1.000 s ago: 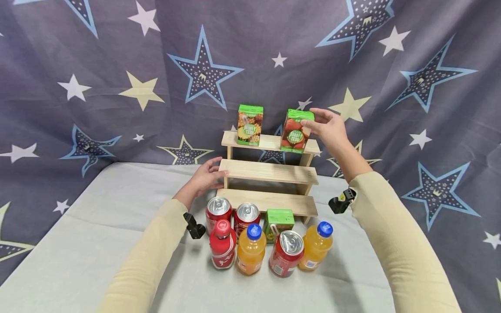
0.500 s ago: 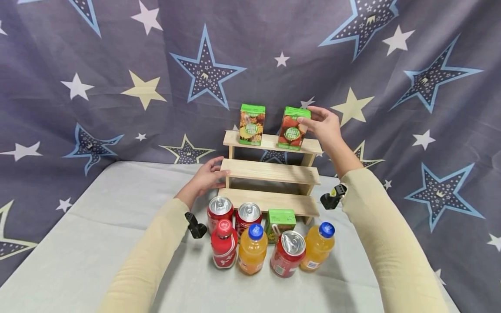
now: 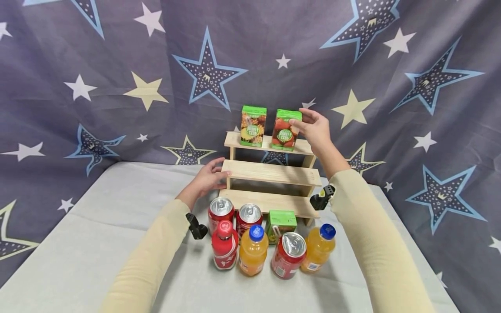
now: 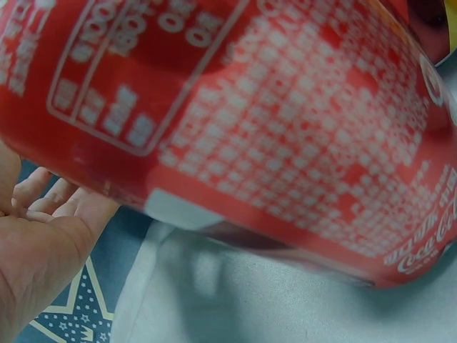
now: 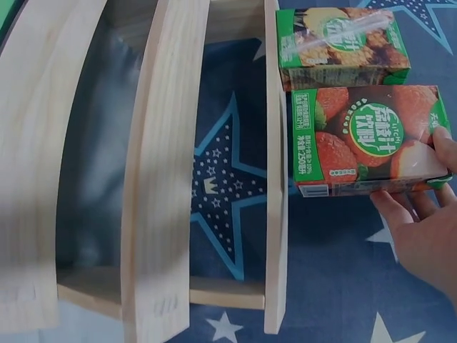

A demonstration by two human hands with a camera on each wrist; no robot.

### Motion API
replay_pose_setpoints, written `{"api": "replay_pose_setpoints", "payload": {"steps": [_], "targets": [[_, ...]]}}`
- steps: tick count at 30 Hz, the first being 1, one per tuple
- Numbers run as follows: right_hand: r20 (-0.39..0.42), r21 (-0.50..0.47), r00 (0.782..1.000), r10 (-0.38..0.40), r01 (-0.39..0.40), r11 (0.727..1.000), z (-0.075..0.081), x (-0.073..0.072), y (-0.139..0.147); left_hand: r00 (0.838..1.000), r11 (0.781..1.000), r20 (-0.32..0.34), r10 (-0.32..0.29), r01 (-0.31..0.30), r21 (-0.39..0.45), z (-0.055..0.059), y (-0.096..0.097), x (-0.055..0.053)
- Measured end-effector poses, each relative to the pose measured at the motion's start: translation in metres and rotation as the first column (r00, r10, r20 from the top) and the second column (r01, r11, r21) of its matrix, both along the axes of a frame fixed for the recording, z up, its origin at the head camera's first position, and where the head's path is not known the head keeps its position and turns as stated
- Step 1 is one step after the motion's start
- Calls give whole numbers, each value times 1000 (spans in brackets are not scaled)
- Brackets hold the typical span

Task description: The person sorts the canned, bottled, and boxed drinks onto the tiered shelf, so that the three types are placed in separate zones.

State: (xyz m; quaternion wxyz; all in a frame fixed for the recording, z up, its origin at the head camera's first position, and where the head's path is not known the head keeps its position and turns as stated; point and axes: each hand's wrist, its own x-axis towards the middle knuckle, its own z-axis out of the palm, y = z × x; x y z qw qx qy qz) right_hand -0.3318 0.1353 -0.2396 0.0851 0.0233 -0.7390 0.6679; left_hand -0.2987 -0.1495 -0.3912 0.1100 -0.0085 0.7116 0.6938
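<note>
Green-topped carton (image 3: 285, 132) in pinch of right fingers (image 5: 391, 207), slim gap to neighbour (image 3: 253, 127); left fingers (image 3: 214, 162) at stand edge (image 3: 225, 166), grip unclear.

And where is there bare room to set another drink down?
Bare: the middle shelf, right of the left hand; the bottom shelf; pale cloth left of the left sleeve. Crowded: in front of the bottom shelf, where cans, bottles and a green carton cluster.

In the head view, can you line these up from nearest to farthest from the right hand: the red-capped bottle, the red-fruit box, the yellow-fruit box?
1. Red-fruit box: pinched in the right hand.
2. Yellow-fruit box: further left on the top shelf.
3. Red-capped bottle: lower left, in front of the shelves.
</note>
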Motion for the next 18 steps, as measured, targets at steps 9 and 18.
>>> {"api": "replay_pose_setpoints", "payload": {"steps": [9, 18], "targets": [[13, -50, 1000, 1, -1, 999, -4, -5, -12, 1000, 1000, 10, -13, 13, -7, 2, -1, 2], [11, -115, 1000, -25, 26, 993, -9, -11, -22, 1000, 1000, 19, -5, 5, -3, 3, -1, 0]]}}
